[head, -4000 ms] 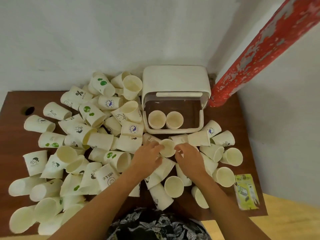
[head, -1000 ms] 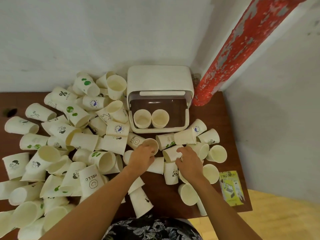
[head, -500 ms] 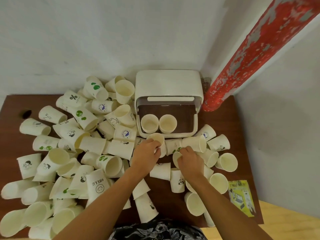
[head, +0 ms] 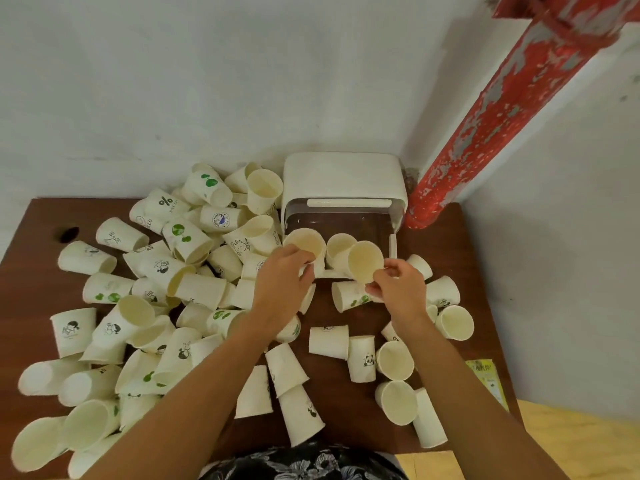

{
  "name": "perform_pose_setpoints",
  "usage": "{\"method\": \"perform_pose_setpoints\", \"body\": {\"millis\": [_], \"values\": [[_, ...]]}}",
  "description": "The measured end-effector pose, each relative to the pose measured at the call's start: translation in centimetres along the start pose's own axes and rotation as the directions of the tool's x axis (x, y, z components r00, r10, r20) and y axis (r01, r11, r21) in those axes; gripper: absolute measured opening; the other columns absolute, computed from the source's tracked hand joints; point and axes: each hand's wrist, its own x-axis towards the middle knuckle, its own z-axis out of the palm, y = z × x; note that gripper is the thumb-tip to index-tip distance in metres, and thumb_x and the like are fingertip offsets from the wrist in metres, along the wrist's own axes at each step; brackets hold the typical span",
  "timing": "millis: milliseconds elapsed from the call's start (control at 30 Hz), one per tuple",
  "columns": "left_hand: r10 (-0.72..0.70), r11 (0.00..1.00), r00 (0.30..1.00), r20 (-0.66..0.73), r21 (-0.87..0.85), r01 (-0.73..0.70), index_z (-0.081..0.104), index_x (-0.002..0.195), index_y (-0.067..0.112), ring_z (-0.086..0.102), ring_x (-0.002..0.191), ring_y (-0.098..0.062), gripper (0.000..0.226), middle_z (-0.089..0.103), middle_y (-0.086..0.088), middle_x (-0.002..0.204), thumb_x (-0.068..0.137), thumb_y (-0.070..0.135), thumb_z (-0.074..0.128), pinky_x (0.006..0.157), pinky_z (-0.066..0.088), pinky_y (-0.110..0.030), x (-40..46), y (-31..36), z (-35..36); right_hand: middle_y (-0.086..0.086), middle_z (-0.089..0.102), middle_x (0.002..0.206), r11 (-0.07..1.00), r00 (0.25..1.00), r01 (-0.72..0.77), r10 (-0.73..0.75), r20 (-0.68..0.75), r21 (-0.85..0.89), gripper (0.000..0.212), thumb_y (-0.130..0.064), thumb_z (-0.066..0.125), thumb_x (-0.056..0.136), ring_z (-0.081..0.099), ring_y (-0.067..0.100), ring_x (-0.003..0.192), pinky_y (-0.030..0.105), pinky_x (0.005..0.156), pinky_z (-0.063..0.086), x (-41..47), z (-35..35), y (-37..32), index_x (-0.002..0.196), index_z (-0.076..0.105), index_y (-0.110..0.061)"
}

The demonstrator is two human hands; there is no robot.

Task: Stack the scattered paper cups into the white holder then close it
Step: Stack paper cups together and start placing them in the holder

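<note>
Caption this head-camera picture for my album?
Each hand, left and right, brings a paper cup to the open white holder.

A brown wooden table (head: 346, 414) stands against a pale wall (head: 207, 81). At the far right a red pipe (head: 502, 109) with peeling paint slants down to the table's corner. A yellow-green packet (head: 490, 381) lies at the near right edge. A dark hole (head: 69, 233) marks the far left of the tabletop.

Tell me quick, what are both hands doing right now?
Left hand: holding a cup at the holder.
Right hand: pinching another cup.
</note>
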Motion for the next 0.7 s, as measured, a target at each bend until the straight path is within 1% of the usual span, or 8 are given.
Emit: {"method": "perform_pose_setpoints", "body": {"millis": [100,167,233,300,367,533,633,700], "values": [[0.043,0.999,0.999,-0.018,0.028,-0.043,0.072,0.102,0.012,0.057,0.094,-0.019,0.016,0.067,0.0,0.099,0.087,0.009,0.064,0.072,0.046,-0.028,1.3,-0.3,-0.5,0.006,0.07,0.09,0.989,0.999,-0.05,0.049,0.011,0.141,0.026,0.0,0.063,0.088,0.072,0.015,0.069,0.027,0.071,0.06,0.7,0.7,-0.9,0.112,0.062,-0.011],[0.059,0.997,0.998,0.014,0.056,-0.06,0.072,0.102,0.01,0.056,0.095,-0.021,0.017,0.066,-0.002,0.1,0.087,0.007,0.063,0.071,0.048,-0.031,2.0,-0.7,-0.3,0.009,0.069,0.093,0.979,0.997,-0.075,0.073,0.013,0.192,0.026,0.001,0.062,0.088,0.073,0.016,0.07,0.025,0.068,0.06,1.4,1.1,-1.3,0.112,0.06,-0.01],[0.058,0.994,0.997,0.06,0.086,-0.063,0.071,0.103,0.009,0.056,0.097,-0.024,0.018,0.066,-0.004,0.101,0.088,0.005,0.062,0.073,0.049,-0.034,2.5,-1.2,0.3,0.012,0.069,0.096,0.973,0.995,-0.101,0.101,0.007,0.207,0.025,0.001,0.061,0.089,0.073,0.017,0.071,0.024,0.067,0.059,2.2,1.6,-1.4,0.112,0.059,-0.01],[0.061,0.992,0.995,0.082,0.106,-0.07,0.071,0.103,0.008,0.056,0.097,-0.025,0.018,0.065,-0.005,0.1,0.088,0.005,0.061,0.072,0.047,-0.031,3.0,-1.6,1.0,0.015,0.069,0.098,0.969,0.992,-0.125,0.127,0.006,0.212,0.025,0.0,0.061,0.09,0.073,0.019,0.072,0.025,0.067,0.06,3.2,2.2,-1.1,0.113,0.059,-0.008],[0.064,0.991,0.994,0.091,0.108,-0.074,0.071,0.102,0.008,0.056,0.096,-0.025,0.017,0.065,-0.005,0.099,0.088,0.005,0.062,0.071,0.046,-0.03,3.6,-1.8,1.6,0.015,0.069,0.098,0.967,0.989,-0.146,0.146,0.013,0.208,0.025,0.0,0.061,0.09,0.073,0.02,0.072,0.029,0.072,0.061,4.2,2.7,-0.8,0.114,0.059,-0.007],[0.004,0.993,0.987,0.163,0.115,-0.023,0.07,0.106,0.011,0.056,0.102,-0.025,0.02,0.065,-0.004,0.106,0.088,0.008,0.062,0.077,0.052,-0.036,4.8,-2.2,3.2,0.012,0.069,0.101,0.976,0.981,-0.188,0.182,0.064,0.11,0.025,-0.004,0.064,0.091,0.073,0.021,0.083,0.035,0.082,0.061,5.9,3.3,-0.4,0.114,0.059,-0.012],[-0.021,0.994,0.982,0.19,0.11,0.0,0.07,0.109,0.012,0.055,0.104,-0.026,0.022,0.064,-0.004,0.112,0.088,0.012,0.062,0.078,0.053,-0.042,4.9,-2.4,3.6,0.012,0.068,0.1,0.979,0.979,-0.189,0.183,0.087,0.072,0.025,-0.003,0.063,0.091,0.072,0.024,0.089,0.032,0.081,0.06,6.2,3.0,-0.3,0.114,0.059,-0.011],[-0.031,0.997,0.984,0.176,0.078,0.017,0.07,0.108,0.012,0.057,0.101,-0.025,0.021,0.065,-0.003,0.109,0.087,0.012,0.064,0.077,0.053,-0.041,4.6,-2.6,3.8,0.012,0.067,0.099,0.98,0.978,-0.189,0.183,0.098,0.059,0.022,-0.002,0.062,0.091,0.071,0.023,0.089,0.027,0.076,0.06,6.1,2.6,-0.1,0.112,0.061,-0.009]]}}
